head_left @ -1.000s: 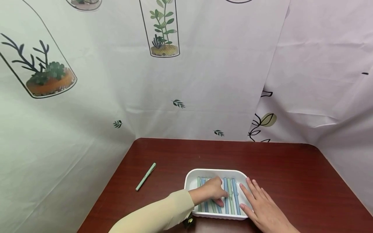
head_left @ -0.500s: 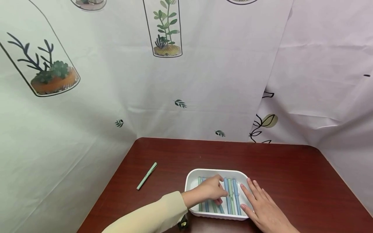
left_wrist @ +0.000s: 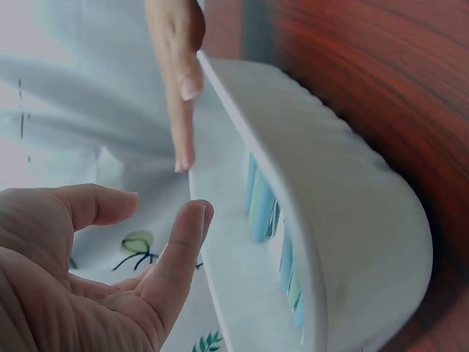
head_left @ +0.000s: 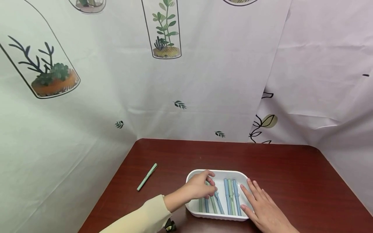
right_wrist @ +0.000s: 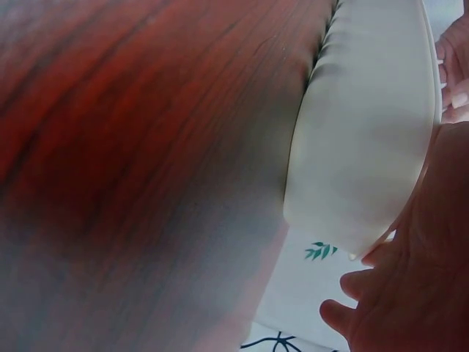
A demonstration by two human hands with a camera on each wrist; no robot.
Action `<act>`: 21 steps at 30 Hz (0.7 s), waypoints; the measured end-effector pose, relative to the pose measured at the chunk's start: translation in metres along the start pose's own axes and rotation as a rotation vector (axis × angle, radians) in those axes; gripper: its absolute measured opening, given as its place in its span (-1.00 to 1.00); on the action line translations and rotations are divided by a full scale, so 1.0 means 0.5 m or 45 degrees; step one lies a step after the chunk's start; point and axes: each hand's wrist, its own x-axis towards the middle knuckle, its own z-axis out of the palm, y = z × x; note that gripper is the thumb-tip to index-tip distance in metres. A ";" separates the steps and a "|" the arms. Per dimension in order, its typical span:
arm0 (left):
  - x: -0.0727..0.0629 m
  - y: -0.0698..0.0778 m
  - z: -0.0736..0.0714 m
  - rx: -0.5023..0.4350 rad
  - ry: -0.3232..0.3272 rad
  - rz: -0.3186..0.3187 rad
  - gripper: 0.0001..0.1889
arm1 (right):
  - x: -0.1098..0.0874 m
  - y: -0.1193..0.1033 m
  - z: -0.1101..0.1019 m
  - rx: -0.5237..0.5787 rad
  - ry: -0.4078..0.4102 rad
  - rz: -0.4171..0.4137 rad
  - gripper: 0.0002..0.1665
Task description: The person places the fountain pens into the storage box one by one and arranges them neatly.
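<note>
In the head view a white tray (head_left: 217, 218) holds several green and blue pens (head_left: 231, 197) lying side by side. My left hand (head_left: 201, 186) hovers over the tray's left part and hides the upper ends of some pens. In the left wrist view its thumb and fingers (left_wrist: 179, 271) are apart, with nothing between them. A blue pen (head_left: 219, 203) lies slanted just right of that hand. My right hand (head_left: 263, 207) rests against the tray's right rim with straight, spread fingers. A single green pen (head_left: 147, 177) lies on the table left of the tray.
The tray stands on a dark red wooden table (head_left: 276, 161) with rounded far corners. Behind it hangs a pale cloth (head_left: 204, 81) printed with plants. A dark object (head_left: 170, 225) shows at the left wrist by the cream sleeve (head_left: 142, 216).
My left hand has moved left and its fingers have come away from the pens, uncovering the middle of the tray. The right hand and the loose green pen have stayed in place.
</note>
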 end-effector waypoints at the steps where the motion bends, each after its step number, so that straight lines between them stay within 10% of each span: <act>1: -0.004 -0.001 -0.007 0.003 0.006 0.014 -0.54 | 0.000 0.000 0.001 -0.008 0.013 -0.009 -0.21; 21: -0.064 -0.035 -0.130 0.091 0.153 0.125 -0.50 | 0.003 -0.002 -0.002 0.006 -0.046 0.034 -0.21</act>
